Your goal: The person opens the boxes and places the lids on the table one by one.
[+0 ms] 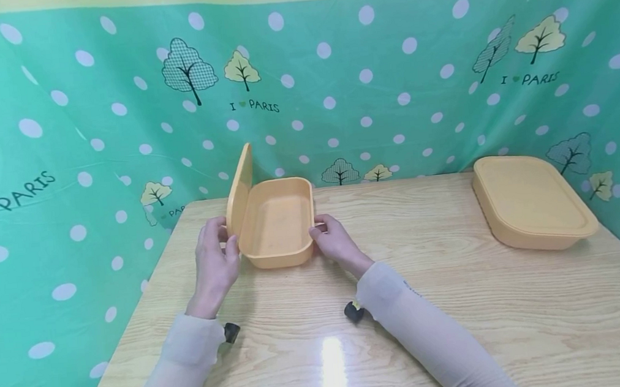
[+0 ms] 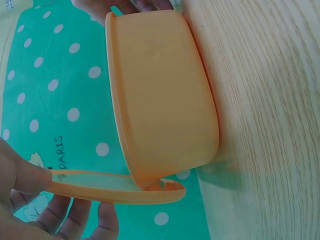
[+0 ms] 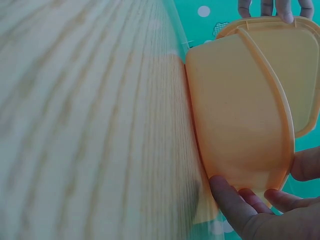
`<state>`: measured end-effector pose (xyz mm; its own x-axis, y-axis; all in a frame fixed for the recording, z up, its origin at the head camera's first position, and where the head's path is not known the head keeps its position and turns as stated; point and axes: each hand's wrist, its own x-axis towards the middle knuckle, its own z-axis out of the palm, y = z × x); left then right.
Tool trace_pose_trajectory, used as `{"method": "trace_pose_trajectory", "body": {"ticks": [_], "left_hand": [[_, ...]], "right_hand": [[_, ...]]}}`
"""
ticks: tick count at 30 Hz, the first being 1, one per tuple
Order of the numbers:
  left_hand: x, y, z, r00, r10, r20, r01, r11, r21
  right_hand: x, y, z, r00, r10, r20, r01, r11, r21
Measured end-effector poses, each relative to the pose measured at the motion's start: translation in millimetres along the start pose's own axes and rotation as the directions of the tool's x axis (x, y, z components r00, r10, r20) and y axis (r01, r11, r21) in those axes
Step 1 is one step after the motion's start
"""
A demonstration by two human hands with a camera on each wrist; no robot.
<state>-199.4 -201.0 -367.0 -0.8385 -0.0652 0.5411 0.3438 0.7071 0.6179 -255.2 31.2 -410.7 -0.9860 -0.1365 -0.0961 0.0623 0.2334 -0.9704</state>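
Observation:
An orange-yellow plastic box (image 1: 278,260) sits on the table toward the back left, its inside bare. Its lid (image 1: 240,193) stands nearly upright along the box's left rim. My left hand (image 1: 218,263) holds the lid between thumb and fingers; in the left wrist view the thumb lies on one face of the lid and the fingers on the other. At the opposite side, my right hand (image 1: 339,243) grips the box's right wall, thumb near the rim and fingers lower down, as the right wrist view shows.
A second, larger box of the same colour (image 1: 532,198), with its lid on, stands at the back right of the wooden table (image 1: 438,330). Green dotted cloth (image 1: 363,47) hangs behind and along both sides. Dark wrist cameras (image 1: 354,312) sit by the sleeves.

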Motion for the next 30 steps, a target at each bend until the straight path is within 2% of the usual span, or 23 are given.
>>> {"method": "trace_pose_trajectory", "body": {"ticks": [15,30], "left_hand": [[-2.4,4.6,-1.8,0.999,-0.038,0.007,0.038,0.999,0.010],[-3.0,4.6,-1.6,0.999,-0.044,0.010,0.044,0.999,0.030]], "right_hand": [[-1.8,-0.9,-1.2,1.000,0.013,0.009,-0.013,1.000,0.015],[-1.9,-0.8,-0.9,1.000,0.011,0.006,-0.011,1.000,0.020]]}}
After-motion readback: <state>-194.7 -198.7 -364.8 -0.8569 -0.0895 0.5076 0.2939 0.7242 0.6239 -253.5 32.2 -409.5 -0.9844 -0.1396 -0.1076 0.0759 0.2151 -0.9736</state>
